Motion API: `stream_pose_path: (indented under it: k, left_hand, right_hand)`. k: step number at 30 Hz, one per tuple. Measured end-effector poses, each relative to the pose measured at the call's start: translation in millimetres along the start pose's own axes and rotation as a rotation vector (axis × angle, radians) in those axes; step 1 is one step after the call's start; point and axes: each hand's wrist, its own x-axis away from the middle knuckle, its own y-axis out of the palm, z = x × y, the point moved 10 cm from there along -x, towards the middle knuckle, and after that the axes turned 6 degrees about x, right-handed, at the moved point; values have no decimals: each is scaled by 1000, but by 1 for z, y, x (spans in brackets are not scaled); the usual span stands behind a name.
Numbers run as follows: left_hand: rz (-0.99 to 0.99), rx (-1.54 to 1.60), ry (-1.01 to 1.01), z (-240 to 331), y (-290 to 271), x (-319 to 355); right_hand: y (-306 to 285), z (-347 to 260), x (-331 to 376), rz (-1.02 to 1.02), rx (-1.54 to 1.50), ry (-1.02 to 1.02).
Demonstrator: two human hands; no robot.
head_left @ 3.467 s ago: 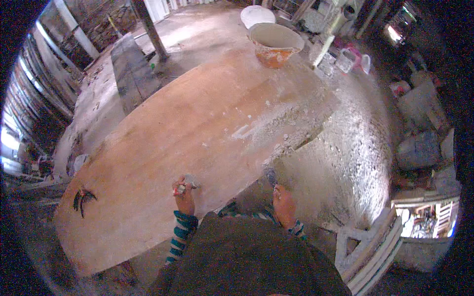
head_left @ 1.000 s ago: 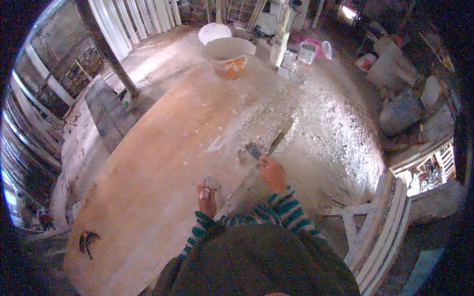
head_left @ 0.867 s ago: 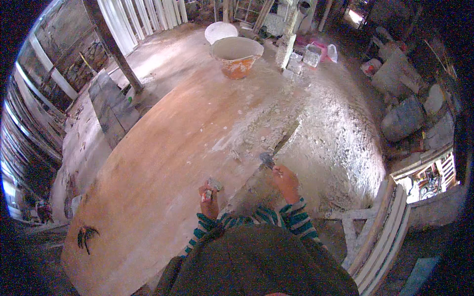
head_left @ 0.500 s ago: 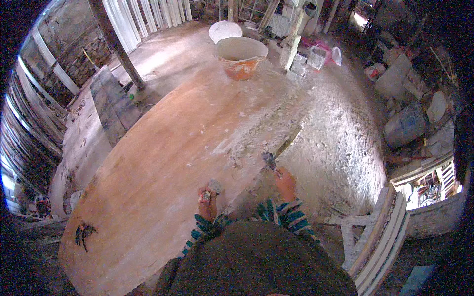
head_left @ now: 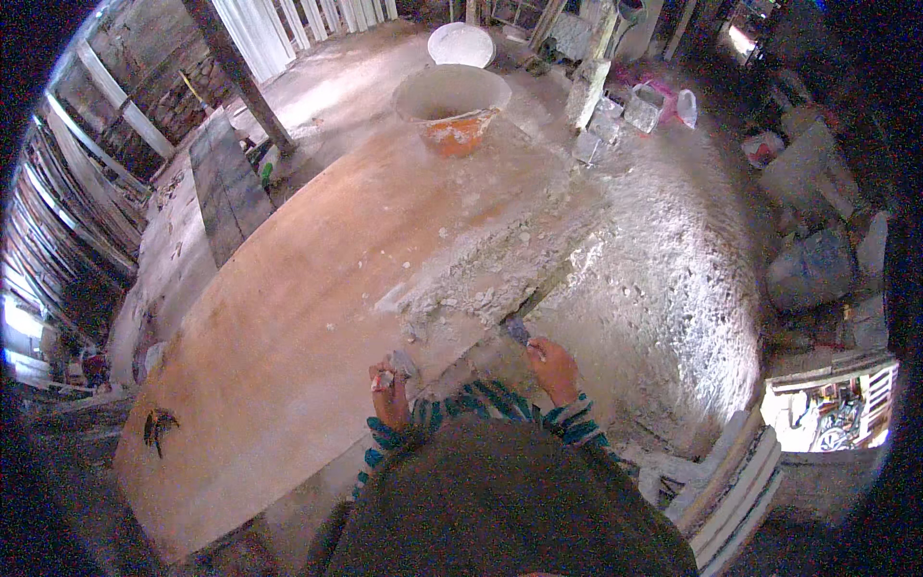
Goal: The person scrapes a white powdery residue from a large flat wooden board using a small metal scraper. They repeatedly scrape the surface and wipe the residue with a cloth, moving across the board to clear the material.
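My right hand [head_left: 554, 371] is closed around the handle of a small scraper [head_left: 516, 331], whose dark grey blade points away from me to the left. The blade is at the edge of the big tan board [head_left: 260, 346], close to a gap beside it. My left hand [head_left: 388, 389] is closed on a tool with a pale grey blade [head_left: 404, 363], held over the board; its handle is mostly hidden by the fingers. Grey crumbs of plaster [head_left: 461, 288] are scattered along the board's right side, just beyond both hands.
An orange bucket [head_left: 456, 137] with a grey-crusted rim stands at the board's far end, with a white basin [head_left: 461, 44] behind it. Rough pale ground [head_left: 673, 279] lies to the right. Stacked white slats [head_left: 740, 490] are at lower right; a wooden post [head_left: 240, 82] rises at left.
My view has shifted slightly. The scraper in my right hand has come a little nearer to me, and my left hand has moved slightly left with its tool turned.
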Motion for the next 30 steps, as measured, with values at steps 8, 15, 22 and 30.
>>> stream_pose_path:
  k: [8,15,22,30]
  left_hand:
    - [86,119,-160,-42,34,11]
    - [146,50,-46,-15,50,10]
    - [57,-346,-45,-32,45,9]
    - [134,-118,22,-22,56,6]
  right_hand:
    - [-1,-1,-37,-223,93,-26]
    - [-27,-10,-31,-155,-13,-325]
    - [-29,-7,-32,-231,-8,-148]
    - [-14,2,-50,-265,45,-138]
